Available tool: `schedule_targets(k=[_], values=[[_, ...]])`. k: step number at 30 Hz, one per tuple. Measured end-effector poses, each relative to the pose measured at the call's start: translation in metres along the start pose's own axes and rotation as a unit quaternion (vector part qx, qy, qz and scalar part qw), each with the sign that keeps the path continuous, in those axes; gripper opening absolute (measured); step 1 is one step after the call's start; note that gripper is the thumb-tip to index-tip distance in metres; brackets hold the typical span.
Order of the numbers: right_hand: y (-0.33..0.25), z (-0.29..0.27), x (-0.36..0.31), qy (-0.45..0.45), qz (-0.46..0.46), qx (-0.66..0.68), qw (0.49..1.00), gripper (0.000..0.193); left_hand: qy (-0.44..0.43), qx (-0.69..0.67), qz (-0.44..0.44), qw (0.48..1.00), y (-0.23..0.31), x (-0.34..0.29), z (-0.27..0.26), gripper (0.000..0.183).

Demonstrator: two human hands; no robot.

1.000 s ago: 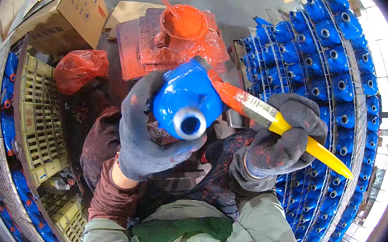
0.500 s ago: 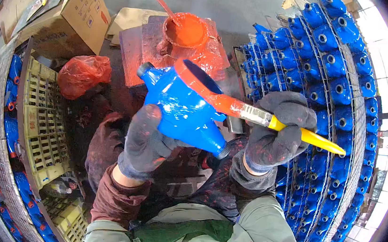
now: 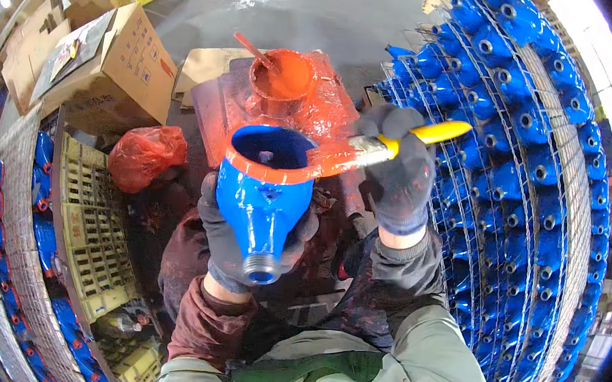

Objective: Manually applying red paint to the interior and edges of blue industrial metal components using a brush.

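Note:
My left hand (image 3: 224, 246), in a dark paint-marked glove, cups a glossy blue metal housing (image 3: 263, 205) from below and the side. Its wide round mouth faces up and away, with red paint along the rim; a threaded spout points down toward me. Between the gloved fingers of my right hand (image 3: 403, 173) is a paintbrush (image 3: 335, 160) with a yellow handle and a metal band. Its red-soaked bristles touch the right side of the rim. Some of my left fingers are hidden behind the housing.
Beyond the housing, a red-coated paint pot (image 3: 274, 105) with a stick in it stands on a paint-covered board (image 3: 206, 110). Wire racks (image 3: 582, 190) of blue housings rise at right. At left are a red plastic bag (image 3: 147, 158), a cream crate (image 3: 90, 220) and a cardboard box (image 3: 132, 68).
The housing has turned so its mouth faces up and its threaded spout points toward me. My right hand has moved left and up with the brush, and the bristles now lie on the rim's right side.

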State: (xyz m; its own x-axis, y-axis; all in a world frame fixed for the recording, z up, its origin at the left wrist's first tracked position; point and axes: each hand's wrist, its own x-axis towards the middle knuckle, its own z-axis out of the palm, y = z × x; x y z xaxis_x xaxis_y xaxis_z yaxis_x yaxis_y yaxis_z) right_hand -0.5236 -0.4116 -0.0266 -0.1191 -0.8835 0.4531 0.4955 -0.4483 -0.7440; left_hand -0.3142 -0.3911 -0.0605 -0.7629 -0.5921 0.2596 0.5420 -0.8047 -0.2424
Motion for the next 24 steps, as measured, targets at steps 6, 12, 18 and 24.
schedule_targets(k=[6, 12, 18, 24], values=[[0.028, -0.029, 0.003, 0.017, 0.088, 0.204, 0.975, 0.03, 0.052, -0.037, -0.015, 0.998, -0.018, 0.001, -0.006, 0.102], [0.047, -0.033, 0.011, -0.054, 0.171, 0.479, 0.859, 0.027, 0.137, -0.125, -0.046, 0.982, -0.046, -0.011, -0.012, 0.107], [0.04, -0.027, 0.006, -0.055, 0.205, 0.394, 0.894, 0.021, 0.239, -0.206, -0.095, 0.944, -0.068, -0.013, 0.012, 0.11], [0.04, -0.022, 0.005, -0.103, 0.133, 0.421, 0.891, 0.032, 0.165, -0.013, -0.096, 0.982, -0.068, -0.003, 0.014, 0.098]])
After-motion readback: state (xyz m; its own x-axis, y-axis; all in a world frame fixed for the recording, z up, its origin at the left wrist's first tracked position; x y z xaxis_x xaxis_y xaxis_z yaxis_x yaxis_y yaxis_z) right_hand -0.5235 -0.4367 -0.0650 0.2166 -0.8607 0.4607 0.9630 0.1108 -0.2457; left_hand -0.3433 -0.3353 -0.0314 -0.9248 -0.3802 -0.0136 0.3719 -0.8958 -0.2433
